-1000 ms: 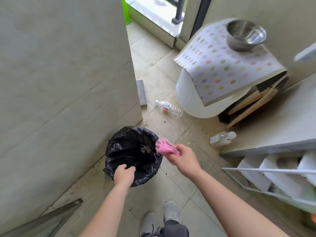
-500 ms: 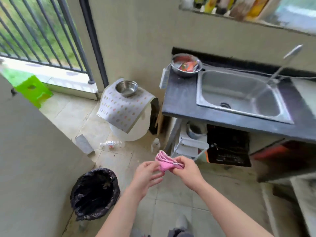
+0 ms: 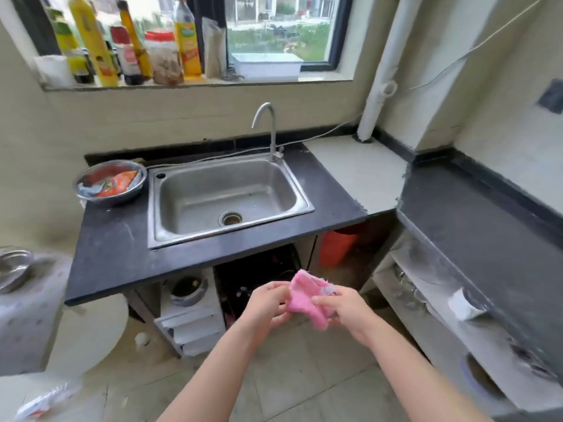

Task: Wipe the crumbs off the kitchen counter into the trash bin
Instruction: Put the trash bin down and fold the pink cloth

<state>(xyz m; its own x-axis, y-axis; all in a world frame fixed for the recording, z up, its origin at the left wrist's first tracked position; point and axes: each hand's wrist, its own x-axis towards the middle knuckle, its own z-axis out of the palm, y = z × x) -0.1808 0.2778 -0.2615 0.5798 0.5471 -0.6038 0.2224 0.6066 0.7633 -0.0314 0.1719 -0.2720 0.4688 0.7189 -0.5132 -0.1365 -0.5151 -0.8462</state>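
A crumpled pink cloth hangs in the air in front of the counter, held between both hands. My left hand pinches its left edge and my right hand grips its right side. The dark kitchen counter lies ahead, with a steel sink set into it. The trash bin is out of view.
A steel bowl with orange packets stands on the counter's left end. Bottles and jars line the windowsill. A second dark counter runs along the right. An orange bucket and shelves sit under the counter. A covered white barrel stands at the left.
My view has swung from the black-lined bin on the floor up to the sink counter. My left hand left the bin's rim and joined the right on the pink cloth.
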